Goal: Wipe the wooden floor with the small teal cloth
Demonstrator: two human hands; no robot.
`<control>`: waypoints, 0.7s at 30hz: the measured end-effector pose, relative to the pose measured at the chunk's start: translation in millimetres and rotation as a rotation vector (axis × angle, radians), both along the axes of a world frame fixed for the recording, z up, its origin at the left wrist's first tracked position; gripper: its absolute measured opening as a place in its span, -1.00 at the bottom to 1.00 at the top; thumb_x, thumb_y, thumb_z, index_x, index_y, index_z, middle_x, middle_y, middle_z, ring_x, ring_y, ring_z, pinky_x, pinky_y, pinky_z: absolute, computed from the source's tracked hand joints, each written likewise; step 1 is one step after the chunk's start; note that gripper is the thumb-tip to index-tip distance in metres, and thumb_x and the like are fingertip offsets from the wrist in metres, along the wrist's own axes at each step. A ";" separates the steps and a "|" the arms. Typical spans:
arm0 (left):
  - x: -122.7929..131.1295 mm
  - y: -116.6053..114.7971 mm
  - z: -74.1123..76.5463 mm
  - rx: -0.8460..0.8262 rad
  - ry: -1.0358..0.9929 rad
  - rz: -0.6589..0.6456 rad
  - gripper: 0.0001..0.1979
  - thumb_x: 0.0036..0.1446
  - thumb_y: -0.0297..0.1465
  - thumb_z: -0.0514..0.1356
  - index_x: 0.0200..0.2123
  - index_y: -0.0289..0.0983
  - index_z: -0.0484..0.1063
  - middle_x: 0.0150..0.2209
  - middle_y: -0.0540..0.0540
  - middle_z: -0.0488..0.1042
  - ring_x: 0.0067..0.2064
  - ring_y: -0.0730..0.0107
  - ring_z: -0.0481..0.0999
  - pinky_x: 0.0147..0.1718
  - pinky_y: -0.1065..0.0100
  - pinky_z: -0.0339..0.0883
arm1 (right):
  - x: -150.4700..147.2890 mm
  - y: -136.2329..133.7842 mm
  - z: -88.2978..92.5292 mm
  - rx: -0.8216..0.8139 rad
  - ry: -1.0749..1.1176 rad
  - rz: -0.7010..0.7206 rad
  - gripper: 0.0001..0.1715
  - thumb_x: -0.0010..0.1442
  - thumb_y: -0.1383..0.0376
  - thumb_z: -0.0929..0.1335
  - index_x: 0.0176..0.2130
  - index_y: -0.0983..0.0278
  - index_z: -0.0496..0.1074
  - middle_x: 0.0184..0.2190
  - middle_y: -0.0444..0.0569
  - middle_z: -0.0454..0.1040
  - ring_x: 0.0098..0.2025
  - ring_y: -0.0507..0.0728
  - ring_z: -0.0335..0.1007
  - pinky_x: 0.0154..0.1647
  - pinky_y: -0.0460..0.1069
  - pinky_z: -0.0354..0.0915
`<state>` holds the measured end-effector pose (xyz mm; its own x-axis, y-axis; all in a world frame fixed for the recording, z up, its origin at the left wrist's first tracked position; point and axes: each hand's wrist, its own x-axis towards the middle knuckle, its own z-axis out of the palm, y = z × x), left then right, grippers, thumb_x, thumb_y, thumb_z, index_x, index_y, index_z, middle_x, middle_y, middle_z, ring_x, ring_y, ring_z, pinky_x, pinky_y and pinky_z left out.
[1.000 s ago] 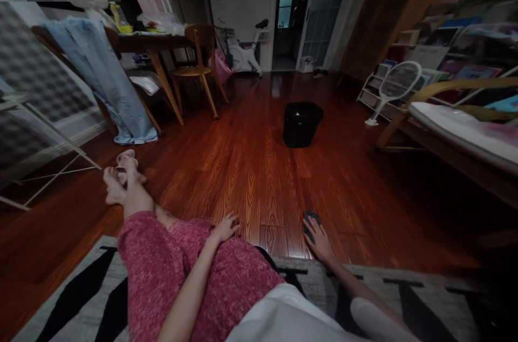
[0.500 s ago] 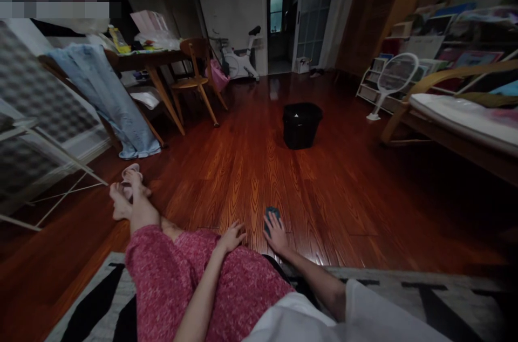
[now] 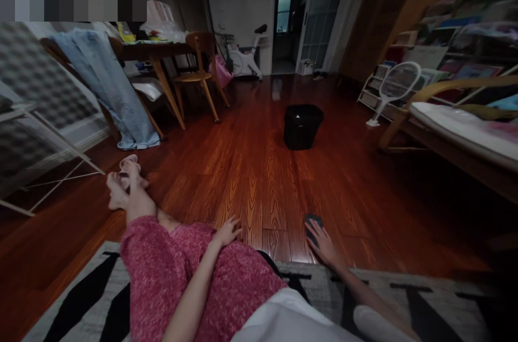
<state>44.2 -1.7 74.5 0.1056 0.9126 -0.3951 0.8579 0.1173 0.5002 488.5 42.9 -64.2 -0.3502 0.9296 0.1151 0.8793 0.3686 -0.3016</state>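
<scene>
in dim light, a reddish wooden floor stretches toward a pale wall and bluish window.

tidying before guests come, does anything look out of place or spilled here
The pale jeans droop off a chair, seemingly down to the floor, and the black bin stands alone out in the open. No spill shows, though the light is dim.

Read no text, brand, number or sign in head view. Noted a small pale mark on the black bin; could not tell label from glint. Noted coloured covers on the rack at right; too blurred to read. Could make out no lettering on the yellow item on the table.
</scene>
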 end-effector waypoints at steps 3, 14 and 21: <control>-1.1 1.1 -2.4 0.014 -0.011 -0.006 -0.35 0.26 -0.17 0.07 0.35 -0.31 0.20 0.45 -0.23 -0.03 0.41 0.11 0.09 0.35 0.20 0.00 | 37.4 3.1 -15.1 0.095 0.025 -0.355 -0.28 0.33 0.09 0.05 0.38 0.18 0.16 0.43 0.05 0.06 0.45 0.23 -0.09 0.38 0.30 -0.04; -1.3 1.1 -4.9 0.030 -0.042 0.004 -0.36 0.25 -0.15 0.07 0.34 -0.29 0.23 0.45 -0.19 -0.01 0.42 0.14 0.09 0.35 0.21 0.00 | -124.8 10.3 -22.2 0.209 0.196 -0.493 -0.23 0.36 0.10 0.03 0.44 0.31 0.01 0.43 0.25 0.01 0.47 0.39 -0.17 0.34 0.43 -0.12; -2.6 1.0 -8.9 0.049 -0.050 0.004 -0.36 0.24 -0.15 0.09 0.34 -0.27 0.24 0.45 -0.18 0.00 0.42 0.12 0.07 0.35 0.20 0.01 | -235.9 -15.3 -20.3 -0.035 0.024 0.286 -0.29 0.35 0.06 0.19 0.41 0.11 0.10 0.44 0.03 0.01 0.46 0.26 -0.12 0.40 0.26 -0.07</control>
<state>41.6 -0.6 65.6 0.1204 0.9313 -0.3438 0.8316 0.0946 0.5473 252.7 27.6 -84.5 -0.5961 0.7972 0.0959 0.7337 0.5893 -0.3382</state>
